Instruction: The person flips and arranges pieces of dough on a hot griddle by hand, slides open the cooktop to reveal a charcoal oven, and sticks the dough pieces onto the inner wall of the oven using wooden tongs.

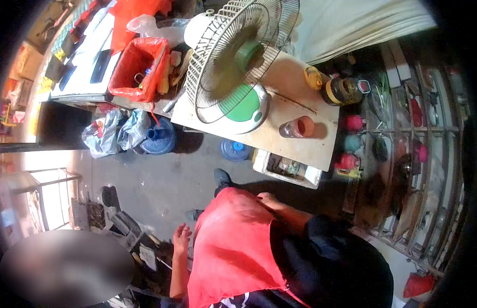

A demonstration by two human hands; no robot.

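Floor: grey paving (146, 179) is seen across the left and centre of the frame.
Worktop: a pale board (320, 150) is spread across the upper centre; the fan, cup and jar are carried on it.
Rack: barred shelving (419, 130) is loaded with mixed goods along the right edge.
Apron: red cloth (233, 241) is worn over the person's front, lower centre; its upper right edge is touched by the right hand.
Fan: a wire-caged fan (247, 53) is stood at upper centre, above a green and white base (243, 109).
Bin: a red-lined bin (128, 91) is placed left of the fan.
Water jug: a blue jug (160, 140) is set on the floor, upper left of centre, beside grey bags (103, 135).
Jar: a dark, yellow-banded jar (342, 91) is kept at the worktop's upper right.
Cup: a brown cup (299, 127) is left at its lower right.
Right hand (270, 200): fingers are bent at the apron; whether cloth is gripped cannot be told.
Left hand (182, 234): held empty left of the apron, fingers loosely parted and slightly curled.
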